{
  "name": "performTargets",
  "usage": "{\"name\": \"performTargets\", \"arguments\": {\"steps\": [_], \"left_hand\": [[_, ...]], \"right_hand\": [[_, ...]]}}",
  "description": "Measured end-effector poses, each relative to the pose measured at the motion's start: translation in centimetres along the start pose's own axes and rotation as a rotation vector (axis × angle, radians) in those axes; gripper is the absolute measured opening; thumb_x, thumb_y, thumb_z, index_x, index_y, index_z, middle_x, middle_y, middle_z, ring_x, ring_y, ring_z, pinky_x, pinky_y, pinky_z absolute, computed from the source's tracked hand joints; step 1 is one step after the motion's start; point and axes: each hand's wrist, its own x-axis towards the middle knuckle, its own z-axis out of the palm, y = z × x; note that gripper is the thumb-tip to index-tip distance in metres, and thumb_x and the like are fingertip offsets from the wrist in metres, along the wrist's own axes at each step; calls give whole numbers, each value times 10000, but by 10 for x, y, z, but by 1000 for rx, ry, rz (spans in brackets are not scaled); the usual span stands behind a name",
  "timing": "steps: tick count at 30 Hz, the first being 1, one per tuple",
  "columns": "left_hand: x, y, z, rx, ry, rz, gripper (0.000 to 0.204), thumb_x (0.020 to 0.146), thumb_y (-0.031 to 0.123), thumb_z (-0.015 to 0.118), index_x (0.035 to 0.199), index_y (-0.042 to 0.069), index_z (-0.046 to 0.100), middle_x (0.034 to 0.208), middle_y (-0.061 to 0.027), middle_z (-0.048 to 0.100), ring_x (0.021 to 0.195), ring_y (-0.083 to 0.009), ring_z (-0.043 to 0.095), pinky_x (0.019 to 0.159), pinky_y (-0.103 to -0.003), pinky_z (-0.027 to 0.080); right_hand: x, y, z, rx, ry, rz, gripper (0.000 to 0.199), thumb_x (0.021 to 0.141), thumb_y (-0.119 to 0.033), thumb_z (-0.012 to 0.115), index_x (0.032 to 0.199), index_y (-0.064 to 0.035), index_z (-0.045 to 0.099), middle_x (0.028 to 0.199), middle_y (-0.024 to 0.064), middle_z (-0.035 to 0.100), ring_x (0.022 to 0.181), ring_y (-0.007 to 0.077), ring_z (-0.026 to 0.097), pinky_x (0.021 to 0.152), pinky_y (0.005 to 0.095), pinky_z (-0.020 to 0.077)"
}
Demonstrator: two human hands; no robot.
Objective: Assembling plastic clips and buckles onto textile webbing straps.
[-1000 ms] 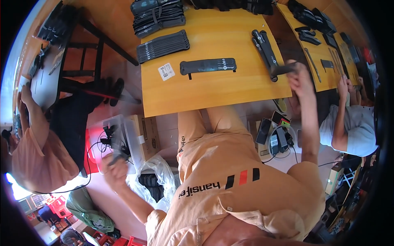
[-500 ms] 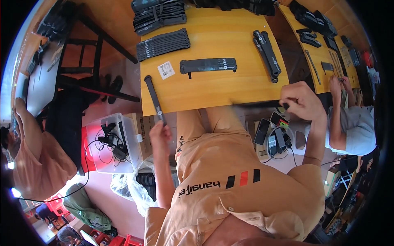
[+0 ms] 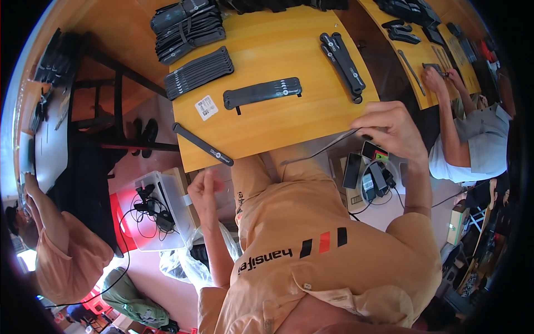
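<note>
A yellow wooden table (image 3: 289, 119) is filling the upper middle of the head view, seen from above the seated person in a peach shirt. On the table, a long black strap (image 3: 261, 92) is lying flat at its centre; just beside it toward the table's left edge is resting a small white label (image 3: 206, 107). Farther back from the strap a fanned row of black straps (image 3: 198, 72) is lying, and behind that a bundled stack (image 3: 186, 25). To the right of the central strap two black bars (image 3: 343, 58) are lying side by side. A single black strap (image 3: 202, 144) is overhanging the table's near left corner. Below that corner a clear plastic bin (image 3: 161, 214) with cables is standing on the floor. At a second table to the right another person's hands (image 3: 442, 78) are working.

The left hand (image 3: 203, 189) is hanging below the table's near edge, loosely curled and holding nothing. The right hand (image 3: 389, 131) is resting at the table's near right corner, its fingers pinching a thin dark cord (image 3: 320, 150) that is trailing down toward the lap.

Compared with half a second earlier, the single strap has left the left hand and is now lying on the table corner, and the left hand has dropped away; the right hand has stayed at its corner.
</note>
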Motion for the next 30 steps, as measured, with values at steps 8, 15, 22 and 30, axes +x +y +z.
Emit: {"name": "performTargets", "arguments": {"steps": [8, 15, 22, 30], "left_hand": [[0, 92, 118, -354, -751, 285, 301, 853, 140, 590, 1125, 24, 533, 769, -38, 601, 654, -81, 553, 569, -204, 436], [45, 54, 68, 2, -835, -63, 125, 846, 133, 617, 866, 10, 613, 663, 17, 541, 558, -44, 471, 503, -193, 395], [101, 42, 58, -25, -411, -29, 134, 854, 129, 602, 825, -1, 615, 672, 6, 562, 600, -49, 507, 564, -190, 431], [142, 14, 80, 98, -111, 112, 139, 798, 106, 661, 825, -23, 616, 636, 7, 538, 568, -49, 470, 519, -196, 388]], "right_hand": [[28, -23, 61, 436, -19, -137, 164, 724, 21, 662, 888, 16, 654, 748, 72, 597, 614, 130, 576, 522, 230, 433], [10, 49, 82, 750, 121, 443, 133, 791, 43, 599, 918, 35, 641, 725, 20, 604, 601, 49, 554, 493, 174, 419], [40, 100, 129, 867, 264, 539, 80, 802, -20, 616, 875, 0, 639, 714, 8, 610, 584, 37, 534, 478, 164, 390], [76, 128, 164, 820, 482, 457, 105, 733, 49, 635, 833, 16, 641, 667, 9, 600, 583, 53, 526, 504, 181, 400]]}}
